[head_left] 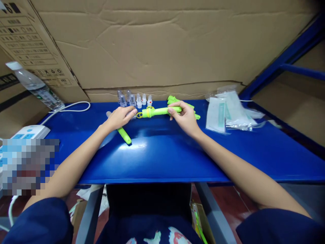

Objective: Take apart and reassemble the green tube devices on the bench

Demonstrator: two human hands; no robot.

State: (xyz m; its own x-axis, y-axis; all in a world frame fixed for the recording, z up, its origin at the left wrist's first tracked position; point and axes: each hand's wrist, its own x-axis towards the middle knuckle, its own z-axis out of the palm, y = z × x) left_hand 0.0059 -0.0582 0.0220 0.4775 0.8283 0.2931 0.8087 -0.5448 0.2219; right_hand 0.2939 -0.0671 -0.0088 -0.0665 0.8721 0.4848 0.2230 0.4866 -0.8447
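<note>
My right hand point(185, 118) is closed around the plain end of a bright green tube point(159, 112), held level above the table. Its threaded end points left and carries a yellow ring point(139, 115). Palm down, my left hand point(119, 118) is just left of that end, fingers stretched toward small clear caps point(132, 100); its underside is hidden. Beneath the left hand lies another green tube point(124, 135) with a clear end. Several more green tubes point(172, 99) lie behind my right hand. White-based caps point(144, 99) stand beside the clear ones.
The blue table point(152, 159) ends at a cardboard wall point(157, 47). Clear bags with white-and-green packets point(215, 115) lie at the right. A water bottle point(38, 88) leans at the left, near a white power strip point(31, 134) and its cable point(76, 105).
</note>
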